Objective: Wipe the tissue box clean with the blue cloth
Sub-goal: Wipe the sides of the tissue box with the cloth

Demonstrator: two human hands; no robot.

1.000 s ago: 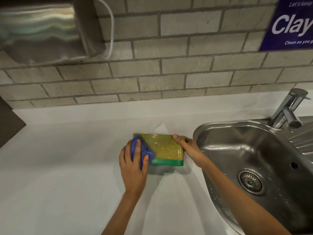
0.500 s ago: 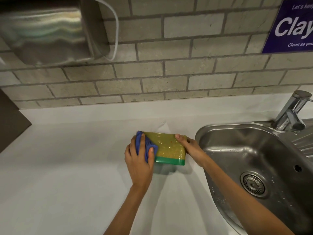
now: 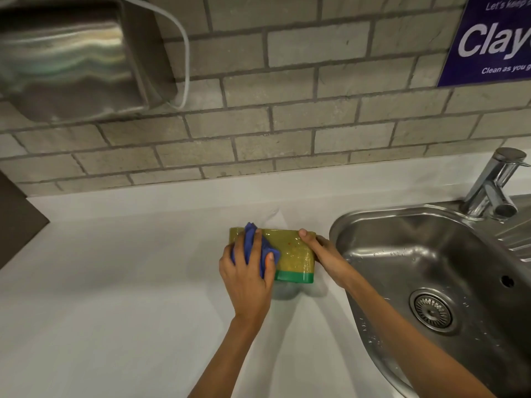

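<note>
The tissue box (image 3: 293, 254) is yellow-green with a green band along its bottom and stands on the white counter, just left of the sink. A white tissue (image 3: 274, 218) pokes up behind it. My left hand (image 3: 247, 278) presses the bunched blue cloth (image 3: 255, 247) against the left part of the box's near face. My right hand (image 3: 321, 254) grips the box's right end, thumb on the top edge. The box's far side is hidden.
A steel sink (image 3: 431, 254) with a drain (image 3: 432, 310) lies right of the box, with a chrome tap (image 3: 494, 185) at its back. A steel wall dispenser (image 3: 71, 58) with a white cable hangs at upper left on the brick wall. The white counter (image 3: 115, 282) stretches left.
My left hand with the cloth has slid up and a little right across the box's face. My right hand keeps its hold on the box's right end.
</note>
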